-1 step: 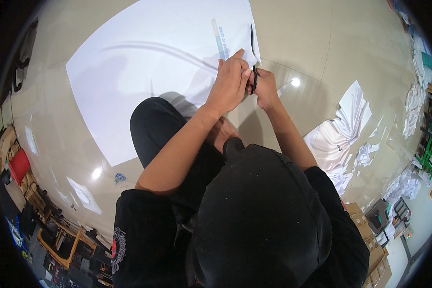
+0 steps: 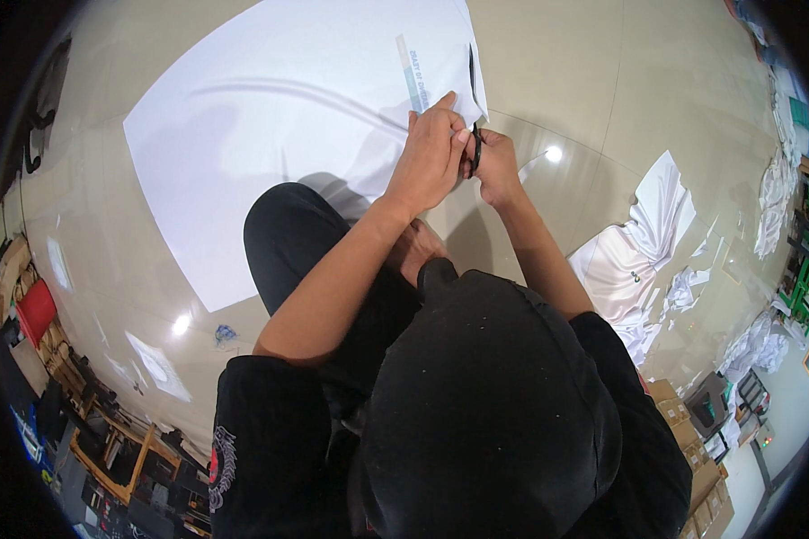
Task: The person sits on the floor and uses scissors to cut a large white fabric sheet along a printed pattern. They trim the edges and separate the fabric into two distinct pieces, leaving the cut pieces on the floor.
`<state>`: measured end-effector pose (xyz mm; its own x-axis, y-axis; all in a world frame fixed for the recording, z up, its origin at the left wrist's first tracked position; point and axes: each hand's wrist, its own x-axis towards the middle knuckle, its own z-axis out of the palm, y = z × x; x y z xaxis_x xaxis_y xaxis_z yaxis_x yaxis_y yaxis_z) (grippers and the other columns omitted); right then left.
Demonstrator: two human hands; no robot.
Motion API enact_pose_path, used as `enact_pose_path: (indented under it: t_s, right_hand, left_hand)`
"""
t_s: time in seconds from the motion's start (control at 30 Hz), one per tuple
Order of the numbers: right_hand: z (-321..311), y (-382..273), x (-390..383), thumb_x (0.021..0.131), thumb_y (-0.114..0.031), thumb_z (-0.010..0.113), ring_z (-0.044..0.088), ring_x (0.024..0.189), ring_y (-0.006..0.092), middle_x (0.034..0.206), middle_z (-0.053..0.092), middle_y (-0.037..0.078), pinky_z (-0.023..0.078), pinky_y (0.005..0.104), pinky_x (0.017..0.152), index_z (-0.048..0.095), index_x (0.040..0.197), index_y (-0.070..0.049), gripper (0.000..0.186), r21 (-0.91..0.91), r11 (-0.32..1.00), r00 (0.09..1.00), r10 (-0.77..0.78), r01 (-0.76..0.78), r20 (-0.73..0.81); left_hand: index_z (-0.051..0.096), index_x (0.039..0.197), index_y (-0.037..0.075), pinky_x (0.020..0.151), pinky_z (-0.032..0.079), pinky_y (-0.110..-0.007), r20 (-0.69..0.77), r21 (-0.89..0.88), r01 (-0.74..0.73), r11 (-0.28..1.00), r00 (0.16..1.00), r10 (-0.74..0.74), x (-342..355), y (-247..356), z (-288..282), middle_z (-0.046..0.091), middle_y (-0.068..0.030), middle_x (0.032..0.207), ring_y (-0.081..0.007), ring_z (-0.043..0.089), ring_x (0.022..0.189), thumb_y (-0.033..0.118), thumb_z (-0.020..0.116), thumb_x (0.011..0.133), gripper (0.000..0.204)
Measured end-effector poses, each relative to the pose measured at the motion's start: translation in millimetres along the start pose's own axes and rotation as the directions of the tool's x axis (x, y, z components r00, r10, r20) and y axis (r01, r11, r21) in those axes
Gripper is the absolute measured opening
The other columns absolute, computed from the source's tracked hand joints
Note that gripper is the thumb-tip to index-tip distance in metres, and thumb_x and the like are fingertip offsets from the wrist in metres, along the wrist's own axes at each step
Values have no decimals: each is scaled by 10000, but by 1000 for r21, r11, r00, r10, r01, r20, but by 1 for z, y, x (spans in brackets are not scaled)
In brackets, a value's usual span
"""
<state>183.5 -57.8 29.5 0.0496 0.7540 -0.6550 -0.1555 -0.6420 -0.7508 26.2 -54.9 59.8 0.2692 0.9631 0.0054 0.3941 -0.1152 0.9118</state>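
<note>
Closely paired — left hand (image 2: pixel 430 160) forward on white sheet (image 2: pixel 261 153), grip unclear — right hand (image 2: pixel 498 163) curled round black scissors (image 2: pixel 477 151).

Sheet (image 2: pixel 270 135), upper left of frame: plain white. Printed strip (image 2: pixel 413 76) on sheet, upper centre: beige-grey and pale blue, blue lettering. Scissors (image 2: pixel 476 157), upper centre: black. Floor tiles (image 2: pixel 548 63): glossy beige, thin darker joint lines. Cap (image 2: pixel 503 386), lower centre: black, pale specks. Sleeve (image 2: pixel 279 422), lower left: black, red-and-grey emblem (image 2: pixel 222 463). Cardboard boxes (image 2: pixel 692 440), lower right: brown.
</note>
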Motion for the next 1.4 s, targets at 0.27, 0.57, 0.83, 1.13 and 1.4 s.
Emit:
enact_pose_path:
  t_s: [0.27,0.57,0.83,1.13,1.4]
  right_hand:
    - [7,-3,6,958,-308,807,570,527,130,669,631,39,427,283,476,686,811,13,373,6,1000,1000,-30,30,8]
    - [10,-6,14,928,-212,761,603,614,133,765,671,58,451,302,539,700,864,31,259,86,996,1000,-27,28,-14]
    - [21,-12,24,895,-138,749,638,646,147,792,692,69,503,315,571,712,935,69,214,87,996,997,-27,33,-75]
    - [28,-8,20,912,-122,748,649,641,150,811,709,92,506,308,549,706,937,85,212,145,987,996,-63,72,-66]
    - [38,-5,19,942,-111,740,657,678,142,842,717,107,519,301,572,692,945,98,214,190,979,994,-50,68,-94]
  left_hand:
    - [473,1215,30,1262,213,-688,-8,-3,7,1000,1000,-7,9,2,-8,479,-322,1569,-474,443,1490,237,470,1152,216]
    - [482,1211,37,1267,206,-682,-18,-14,22,1000,1000,-22,10,4,-10,486,-315,1567,-473,439,1495,232,470,1151,205]
    - [490,1204,42,1283,185,-678,-19,-38,7,999,1000,-8,9,6,-12,497,-301,1561,-458,439,1504,209,478,1142,178]
    - [478,1185,33,1247,220,-733,-67,-27,-12,1000,998,10,11,5,-10,519,-308,1517,-472,458,1472,152,513,1108,147]
    - [493,1209,39,1272,204,-676,-52,-25,7,1000,999,-9,10,3,-11,478,-306,1587,-472,452,1483,255,464,1155,224]
